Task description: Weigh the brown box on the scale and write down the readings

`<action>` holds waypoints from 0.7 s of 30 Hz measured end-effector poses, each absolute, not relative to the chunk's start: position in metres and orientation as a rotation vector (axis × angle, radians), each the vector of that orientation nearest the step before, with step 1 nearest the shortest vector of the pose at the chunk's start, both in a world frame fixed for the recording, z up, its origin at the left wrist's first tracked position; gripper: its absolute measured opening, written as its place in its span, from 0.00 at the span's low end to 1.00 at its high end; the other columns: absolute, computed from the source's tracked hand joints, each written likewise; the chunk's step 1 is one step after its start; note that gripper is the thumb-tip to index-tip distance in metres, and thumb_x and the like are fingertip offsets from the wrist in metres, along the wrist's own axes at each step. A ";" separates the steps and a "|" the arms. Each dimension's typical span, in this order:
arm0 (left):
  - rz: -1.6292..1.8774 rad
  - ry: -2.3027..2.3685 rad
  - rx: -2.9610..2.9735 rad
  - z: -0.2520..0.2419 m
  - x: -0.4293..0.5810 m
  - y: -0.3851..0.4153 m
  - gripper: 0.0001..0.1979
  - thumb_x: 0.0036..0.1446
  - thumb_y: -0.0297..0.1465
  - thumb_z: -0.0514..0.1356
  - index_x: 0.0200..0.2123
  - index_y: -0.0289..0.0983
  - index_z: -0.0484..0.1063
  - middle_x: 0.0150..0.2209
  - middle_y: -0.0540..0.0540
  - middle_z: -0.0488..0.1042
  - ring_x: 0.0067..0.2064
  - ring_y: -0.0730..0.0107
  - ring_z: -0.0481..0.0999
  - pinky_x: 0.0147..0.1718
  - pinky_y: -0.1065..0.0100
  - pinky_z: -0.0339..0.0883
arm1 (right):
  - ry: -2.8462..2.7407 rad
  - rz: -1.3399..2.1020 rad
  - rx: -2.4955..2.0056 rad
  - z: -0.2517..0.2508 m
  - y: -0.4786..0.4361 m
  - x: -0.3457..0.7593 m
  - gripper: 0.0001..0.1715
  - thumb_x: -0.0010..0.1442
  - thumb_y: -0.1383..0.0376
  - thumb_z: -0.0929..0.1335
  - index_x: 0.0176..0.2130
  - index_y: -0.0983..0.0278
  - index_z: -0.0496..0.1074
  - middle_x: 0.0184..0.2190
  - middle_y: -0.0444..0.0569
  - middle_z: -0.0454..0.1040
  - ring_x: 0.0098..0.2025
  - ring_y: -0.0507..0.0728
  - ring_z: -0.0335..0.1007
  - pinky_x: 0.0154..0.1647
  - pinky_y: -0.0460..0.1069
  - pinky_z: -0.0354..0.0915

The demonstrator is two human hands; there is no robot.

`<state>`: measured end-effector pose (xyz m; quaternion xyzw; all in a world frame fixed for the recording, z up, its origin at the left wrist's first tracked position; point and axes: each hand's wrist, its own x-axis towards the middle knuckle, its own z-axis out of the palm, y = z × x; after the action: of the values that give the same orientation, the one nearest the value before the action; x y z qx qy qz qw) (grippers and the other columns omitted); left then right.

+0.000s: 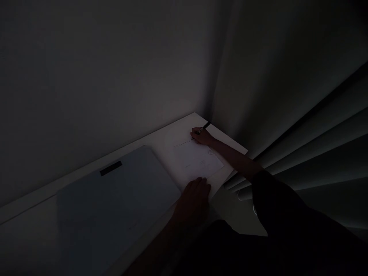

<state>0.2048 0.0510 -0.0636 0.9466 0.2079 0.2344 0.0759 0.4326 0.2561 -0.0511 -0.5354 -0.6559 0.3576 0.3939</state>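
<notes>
Evidently, we pinch the pen (pixel 206 125) in our R hand (pixel 202 137) over paper (pixel 198 157) nr right edge of desk (pixel 184 126), prob. for tip control; L hand (pixel 195 195), finger spread unclear, sits at near edge, prob. steadying paper.

Right hand (pixel 202 137) holding pen (pixel 206 125), paper (pixel 195 158) on white desk (pixel 164 148), left hand (pixel 194 197) nearby

The head camera looks forward and down from above and behind the left hand (pixel 196 196) and right hand (pixel 202 137), at near range. Its field covers the bench (pixel 163 147) beneath them, the wall (pixel 100 76) beyond and the curtain (pixel 319 149) rightward.
</notes>
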 end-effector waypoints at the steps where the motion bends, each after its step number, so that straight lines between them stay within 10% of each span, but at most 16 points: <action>1: 0.704 0.641 2.836 -0.063 0.205 0.051 0.24 0.61 0.25 0.54 0.60 0.39 0.72 0.58 0.29 0.76 0.59 0.39 0.77 0.52 0.39 0.79 | -1.656 0.912 -1.373 -0.051 0.256 0.432 0.19 0.67 0.57 0.64 0.27 0.59 0.55 0.16 0.36 0.55 0.19 0.49 0.55 0.23 0.44 0.54; 21: 0.626 0.700 3.000 -0.058 0.206 0.050 0.20 0.62 0.24 0.54 0.55 0.30 0.75 0.57 0.33 0.78 0.59 0.45 0.78 0.54 0.48 0.79 | -1.631 0.921 -1.387 -0.045 0.254 0.434 0.18 0.67 0.60 0.64 0.27 0.59 0.55 0.15 0.36 0.57 0.18 0.49 0.56 0.21 0.44 0.56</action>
<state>0.2055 0.0498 -0.0580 0.9543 0.2226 0.1993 -0.0007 0.4337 0.2541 -0.0450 -0.5469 -0.6430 0.3632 0.3943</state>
